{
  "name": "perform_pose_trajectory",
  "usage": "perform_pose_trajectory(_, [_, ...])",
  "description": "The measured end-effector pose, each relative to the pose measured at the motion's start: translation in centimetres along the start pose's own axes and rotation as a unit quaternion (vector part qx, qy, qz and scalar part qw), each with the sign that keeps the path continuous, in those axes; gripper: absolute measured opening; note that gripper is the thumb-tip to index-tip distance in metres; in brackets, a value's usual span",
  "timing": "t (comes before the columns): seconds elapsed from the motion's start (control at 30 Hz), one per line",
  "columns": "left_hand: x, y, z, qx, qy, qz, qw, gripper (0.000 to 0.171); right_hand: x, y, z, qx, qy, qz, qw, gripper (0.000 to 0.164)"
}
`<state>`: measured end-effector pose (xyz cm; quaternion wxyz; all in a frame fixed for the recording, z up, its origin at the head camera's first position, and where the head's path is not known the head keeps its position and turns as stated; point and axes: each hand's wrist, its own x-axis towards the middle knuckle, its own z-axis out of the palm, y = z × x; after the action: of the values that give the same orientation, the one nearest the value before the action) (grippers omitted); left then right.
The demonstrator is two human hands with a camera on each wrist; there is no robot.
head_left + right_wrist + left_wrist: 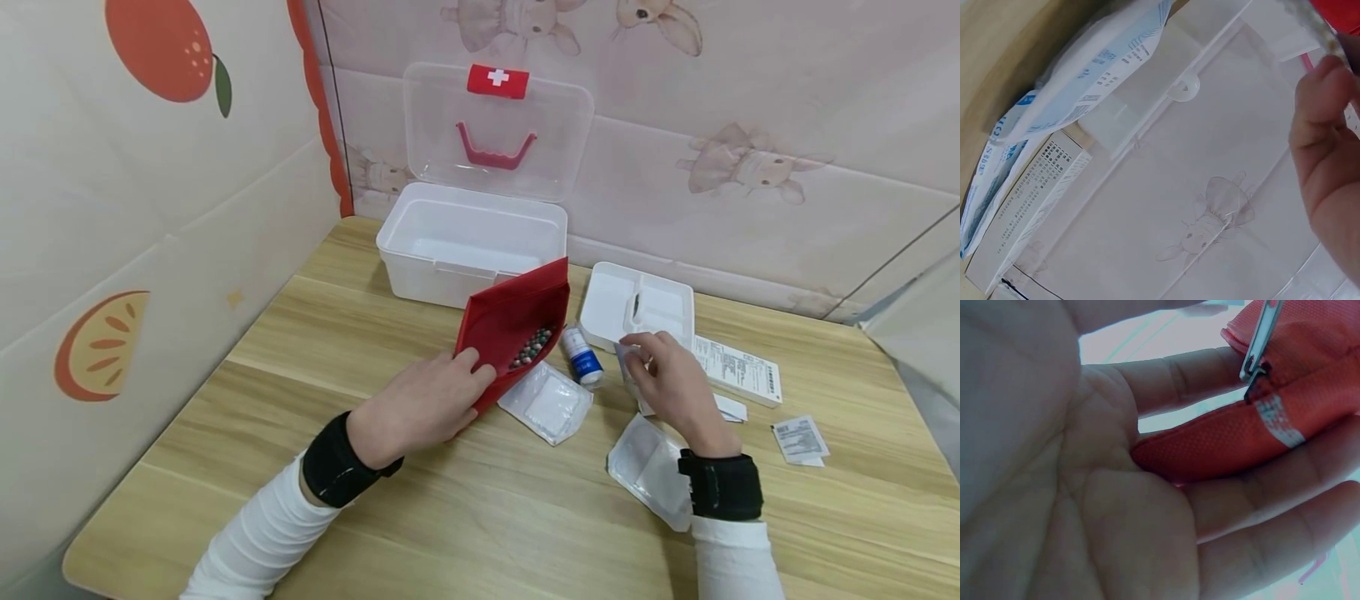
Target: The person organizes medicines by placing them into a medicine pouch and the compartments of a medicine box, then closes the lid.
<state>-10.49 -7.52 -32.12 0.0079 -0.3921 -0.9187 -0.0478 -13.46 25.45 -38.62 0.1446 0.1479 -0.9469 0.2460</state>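
My left hand [423, 404] grips the lower left end of a red zip pouch [480, 333]. The pouch is tilted with its mouth open, and small green, red and white pieces [534, 348] show inside. In the left wrist view, a metal zip pull [1263, 340] hangs by the fingers, which lie on both sides of the red cloth [1210, 440]. To the right, my right hand [670, 387] pinches a thin pale strip [628, 371], partly hidden by the fingers. In the right wrist view this strip [1315, 24] looks bumpy along its edge.
Behind the pouch stands a white first-aid box [408, 271] with its clear lid [442, 108] raised. Nearby are a blue-and-white bottle [583, 357], a divided white tray [603, 304], a printed carton [738, 371], clear-wrapped packs [551, 404] and small sachets [799, 439]. Walls border the table.
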Motion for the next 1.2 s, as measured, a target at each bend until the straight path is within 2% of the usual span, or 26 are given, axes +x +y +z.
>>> perform_pose_trajectory(0.17, [0.0, 0.0, 0.0, 0.001, -0.001, -0.001, 1.0, 0.034, 0.1, -0.2, 0.2, 0.005, 0.109, -0.05, 0.993, 0.026])
perform_pose_trajectory(0.3, [0.0, 0.0, 0.0, 0.002, 0.0, 0.0, 1.0, 0.034, 0.4, -0.5, 0.2, 0.025, 0.19, -0.087, 0.978, 0.018])
perform_pose_trajectory(0.43, [0.0, 0.0, 0.0, 0.004, 0.004, 0.003, 1.0, 0.034, 0.5, -0.7, 0.1, 0.039, 0.239, -0.106, 0.964, 0.014])
perform_pose_trajectory(0.53, [0.0, 0.0, 0.0, 0.003, 0.004, 0.003, 1.0, 0.035, 0.6, -0.9, 0.0, 0.054, 0.253, -0.105, 0.96, 0.023])
perform_pose_trajectory(0.73, [0.0, 0.0, 0.0, 0.002, 0.003, 0.002, 1.0, 0.035, 0.6, -1.6, 0.0, 0.078, 0.237, -0.096, 0.964, 0.057])
perform_pose_trajectory(0.83, [0.0, 0.0, 0.0, 0.003, 0.004, 0.003, 1.0, 0.035, 0.6, -2.0, -0.1, 0.094, 0.234, -0.099, 0.963, 0.066])
perform_pose_trajectory(1.03, [0.0, 0.0, 0.0, 0.002, 0.005, 0.003, 1.0, 0.035, 0.6, -3.1, -0.5, 0.089, 0.251, -0.117, 0.957, 0.053])
perform_pose_trajectory(1.2, [0.0, 0.0, -0.1, 0.003, 0.004, 0.001, 1.0, 0.035, 0.6, -4.0, -0.6, 0.096, 0.234, -0.141, 0.957, 0.045])
